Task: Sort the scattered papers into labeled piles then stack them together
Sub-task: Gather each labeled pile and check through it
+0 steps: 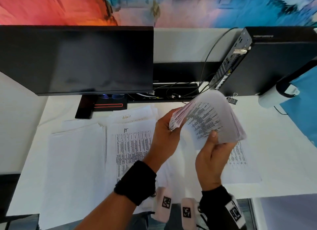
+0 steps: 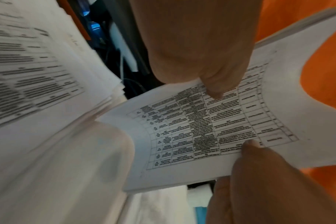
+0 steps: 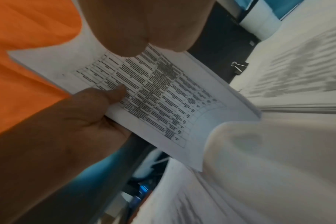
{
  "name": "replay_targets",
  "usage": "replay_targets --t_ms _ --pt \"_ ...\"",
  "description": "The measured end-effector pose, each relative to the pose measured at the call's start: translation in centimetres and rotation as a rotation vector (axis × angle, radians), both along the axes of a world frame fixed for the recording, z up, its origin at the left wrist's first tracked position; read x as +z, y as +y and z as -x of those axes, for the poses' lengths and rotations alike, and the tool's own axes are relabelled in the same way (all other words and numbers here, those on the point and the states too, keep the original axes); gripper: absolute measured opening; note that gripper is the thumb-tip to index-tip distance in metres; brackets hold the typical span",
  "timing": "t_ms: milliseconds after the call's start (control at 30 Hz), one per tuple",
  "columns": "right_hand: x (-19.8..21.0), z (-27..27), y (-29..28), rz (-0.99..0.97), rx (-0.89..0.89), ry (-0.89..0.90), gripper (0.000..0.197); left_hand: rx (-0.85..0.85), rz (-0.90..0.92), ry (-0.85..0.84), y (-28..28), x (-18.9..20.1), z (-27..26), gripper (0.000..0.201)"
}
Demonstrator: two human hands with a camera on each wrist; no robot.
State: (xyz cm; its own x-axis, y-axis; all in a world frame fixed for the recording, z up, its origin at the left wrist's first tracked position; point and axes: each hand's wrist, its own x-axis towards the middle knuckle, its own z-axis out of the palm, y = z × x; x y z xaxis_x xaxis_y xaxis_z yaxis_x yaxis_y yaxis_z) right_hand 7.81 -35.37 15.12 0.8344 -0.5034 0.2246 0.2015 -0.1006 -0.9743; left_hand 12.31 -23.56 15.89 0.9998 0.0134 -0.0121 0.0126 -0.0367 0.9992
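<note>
On the left of the white desk (image 1: 274, 161) lies a pile of blank papers (image 1: 75, 157). Next to it lies a pile marked "IT" (image 1: 132, 147), with an "Admin" pile (image 1: 130, 116) just behind it. A black screen (image 1: 77, 58) stands above them. The left hand (image 1: 163, 137) pinches one edge of a thick bunch of papers (image 1: 211, 116), held up over the desk. The right hand (image 1: 211, 157) grips the other edge, thumb on top. Further right lies a black clip (image 1: 232, 100) beside a black computer box (image 1: 267, 65).
</note>
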Motion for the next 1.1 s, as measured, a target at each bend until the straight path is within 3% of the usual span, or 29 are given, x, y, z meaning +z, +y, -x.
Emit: replay_targets --t_ms 133,333,467,700,900,1100 --pt "-3.1 0.3 0.3 0.042 0.042 0.172 0.043 0.049 0.019 0.137 0.2 -2.2 0.0 0.039" --pt "-3.4 0.4 -0.1 0.116 0.006 0.175 0.054 0.081 0.076 0.161 0.9 -2.7 -0.4 0.057" --pt "-5.9 0.6 -0.7 0.129 0.09 0.327 0.048 0.079 0.024 0.216 1.0 -3.6 -0.1 0.035" --pt "-3.3 0.5 -4.8 0.101 0.047 0.22 0.023 0.039 0.152 0.179 0.2 -1.9 -0.6 0.032" --pt "-3.3 0.6 -4.2 0.087 0.034 0.171 0.034 0.057 0.271 0.114 -1.4 -1.1 -0.7 0.047" --pt "-6.8 1.3 -2.3 0.138 0.128 0.357 0.049 0.145 0.106 0.186 -1.0 -5.2 0.7 0.034"
